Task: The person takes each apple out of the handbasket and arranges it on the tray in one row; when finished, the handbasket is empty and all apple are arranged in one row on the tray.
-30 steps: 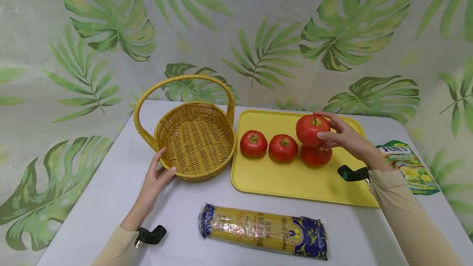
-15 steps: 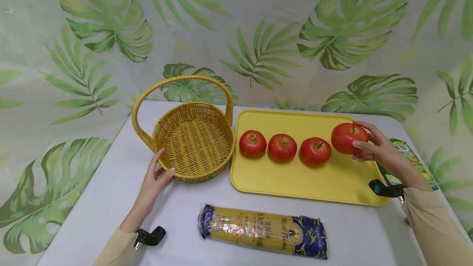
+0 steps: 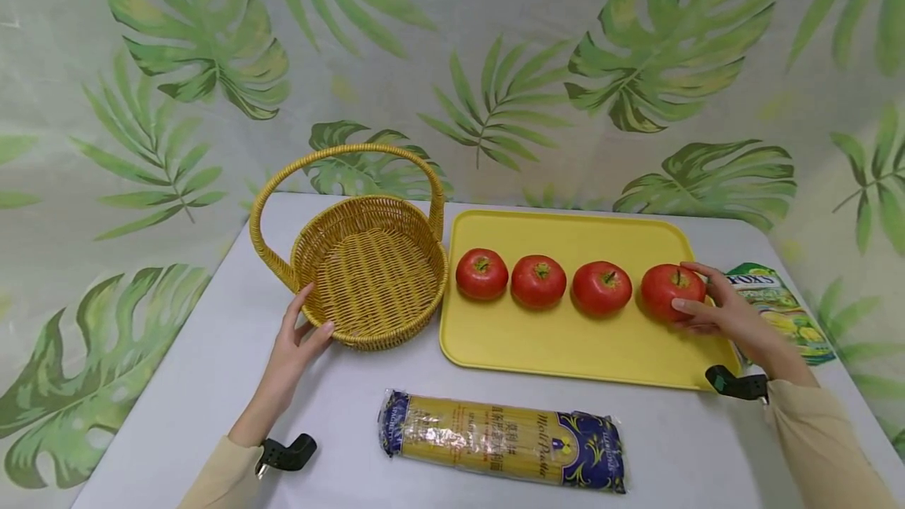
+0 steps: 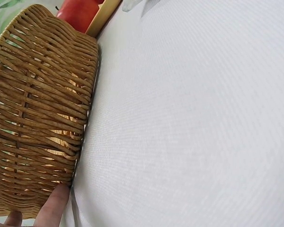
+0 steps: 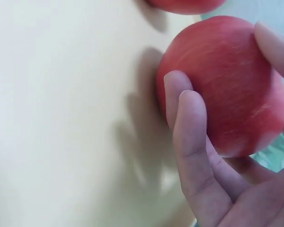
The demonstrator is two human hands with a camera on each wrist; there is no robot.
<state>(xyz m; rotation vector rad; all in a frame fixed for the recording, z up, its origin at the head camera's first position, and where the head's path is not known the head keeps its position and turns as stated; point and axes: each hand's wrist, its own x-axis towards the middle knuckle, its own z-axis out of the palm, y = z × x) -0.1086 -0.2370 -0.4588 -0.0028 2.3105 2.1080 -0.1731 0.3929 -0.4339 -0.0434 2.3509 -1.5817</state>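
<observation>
My right hand (image 3: 731, 316) holds a red apple (image 3: 668, 289) at the right end of a row on the yellow tray (image 3: 523, 344). In the right wrist view, fingers curl round the apple (image 5: 222, 85) from several sides, and its shadow lies close beside it on the tray. Another three red apples, the left (image 3: 482, 274), middle (image 3: 539, 282) and right (image 3: 602, 288) ones, sit to its left. My left hand (image 3: 290, 356) touches the near left side of a wicker basket (image 3: 382, 281) with spread fingers. The left wrist view has fingertips against its woven outer wall (image 4: 38, 118).
A pack of spaghetti (image 3: 502, 438) lies in front of the tray on the white table (image 3: 339, 454). A green FOX'S bag (image 3: 781, 309) lies right of the tray, partly behind my right hand. The basket's tall handle (image 3: 346, 149) arches up near the leaf-patterned backdrop (image 3: 509, 100).
My right hand has carried the apple rightward from above the third apple, then lowered it to the row's right end. The left hand stays at the basket.
</observation>
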